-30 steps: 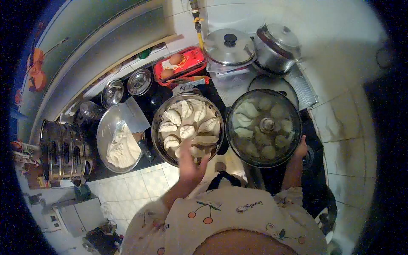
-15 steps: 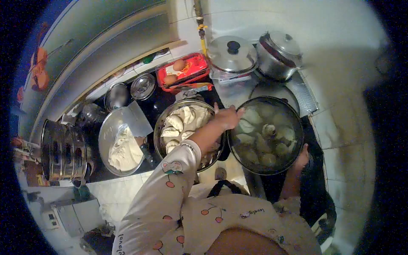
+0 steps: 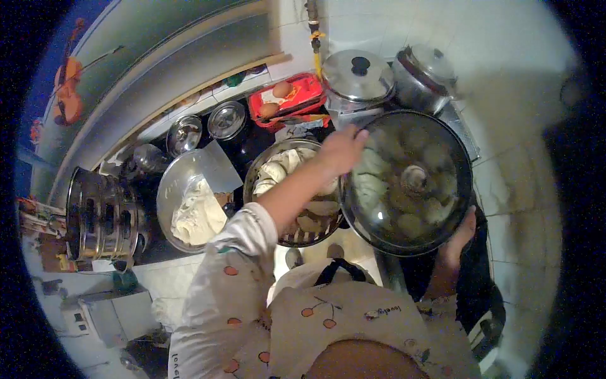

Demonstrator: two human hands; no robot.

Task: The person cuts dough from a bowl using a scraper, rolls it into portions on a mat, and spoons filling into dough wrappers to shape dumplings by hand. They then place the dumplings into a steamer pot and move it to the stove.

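Observation:
A round, dark-rimmed pan with a glass lid (image 3: pixel 398 205) is between my hands, at the right. Pale, bun-like pieces show dimly through the fogged glass around the central knob (image 3: pixel 414 179). My left hand (image 3: pixel 344 150) is closed on the pan's left edge, its forearm crossing over a metal steamer tray (image 3: pixel 303 239). White, folded dough pieces (image 3: pixel 276 169) lie in that tray, partly covered by the arm. At the lower right edge of the pan, my right hand (image 3: pixel 464 235) grips the side, most of its fingers hidden beneath.
Left of the tray stands a metal bowl (image 3: pixel 165 211) holding dough (image 3: pixel 197 218) and a translucent scraper (image 3: pixel 221 165). Stacked steamer tiers (image 3: pixel 101 218) are farther left. Eggs (image 3: pixel 282 90) rest on a red box (image 3: pixel 307 90). Behind the pan are a lidded pot (image 3: pixel 341 72) and another metal pot (image 3: pixel 416 82).
The lidded pan looks larger and nearer to me, lifted with both hands on it. My left arm now covers more of the steamer tray. The whole view has shifted slightly.

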